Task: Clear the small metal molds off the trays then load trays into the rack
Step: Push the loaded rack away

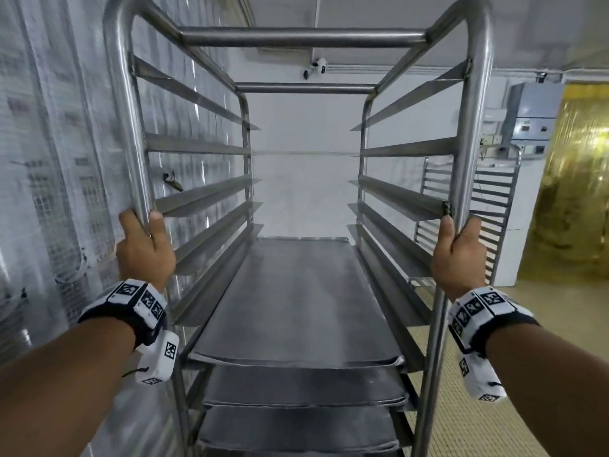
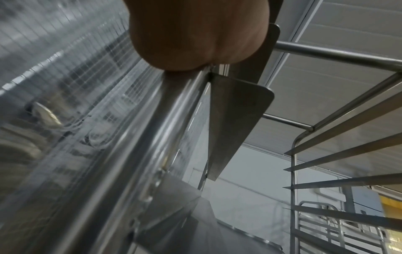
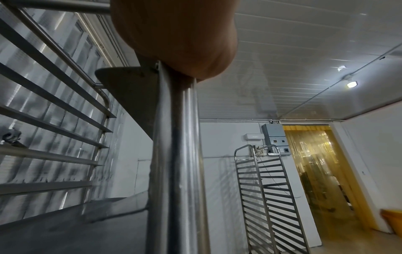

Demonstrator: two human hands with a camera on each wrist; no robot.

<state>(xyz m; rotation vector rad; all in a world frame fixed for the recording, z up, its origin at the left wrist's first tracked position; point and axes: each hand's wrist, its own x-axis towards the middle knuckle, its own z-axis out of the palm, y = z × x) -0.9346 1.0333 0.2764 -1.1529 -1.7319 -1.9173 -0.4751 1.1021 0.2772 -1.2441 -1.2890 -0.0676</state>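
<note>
A tall steel rack [image 1: 303,39] stands right in front of me, its upper side rails bare. Several flat grey trays [image 1: 290,301] sit stacked on its lower rails, with no molds showing on the top one. My left hand [image 1: 145,245] grips the rack's near left upright [image 1: 130,127], thumb wrapped round the tube. My right hand [image 1: 458,252] grips the near right upright [image 1: 474,127] the same way. In the left wrist view the palm [image 2: 195,34] sits against the left post [image 2: 135,154]. In the right wrist view the palm [image 3: 178,37] sits against the right post [image 3: 176,163].
A plastic-covered mesh wall [image 1: 49,159] runs close along the left. A second empty rack [image 1: 494,209] leans at the white wall on the right, under a grey electrical box [image 1: 530,113]. A yellow strip-curtain doorway [image 1: 573,179] opens at far right, over tiled floor [image 1: 560,308].
</note>
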